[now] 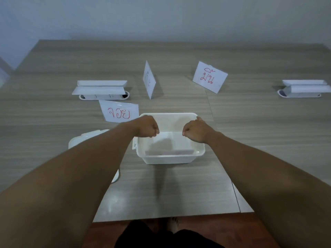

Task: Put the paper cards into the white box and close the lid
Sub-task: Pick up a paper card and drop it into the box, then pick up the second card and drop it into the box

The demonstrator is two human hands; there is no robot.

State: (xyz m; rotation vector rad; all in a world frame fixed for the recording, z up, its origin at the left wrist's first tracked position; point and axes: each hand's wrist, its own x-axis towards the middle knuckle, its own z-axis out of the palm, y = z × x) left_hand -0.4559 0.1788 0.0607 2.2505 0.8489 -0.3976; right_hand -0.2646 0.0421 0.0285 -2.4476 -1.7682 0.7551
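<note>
The open white box stands on the table in front of me. Both my fists are over it, my left hand at its left side and my right hand at its right. They appear to pinch the top corners of a paper card that reaches down inside the box. Three more folded cards with red writing stand on the table: one just behind the box's left corner, one edge-on farther back, and one at the back right. The white lid lies left of the box, partly hidden under my left forearm.
Two white pop-up socket units with raised flaps sit in the wooden table, one at the back left and one at the far right. The table's near edge runs just in front of my body.
</note>
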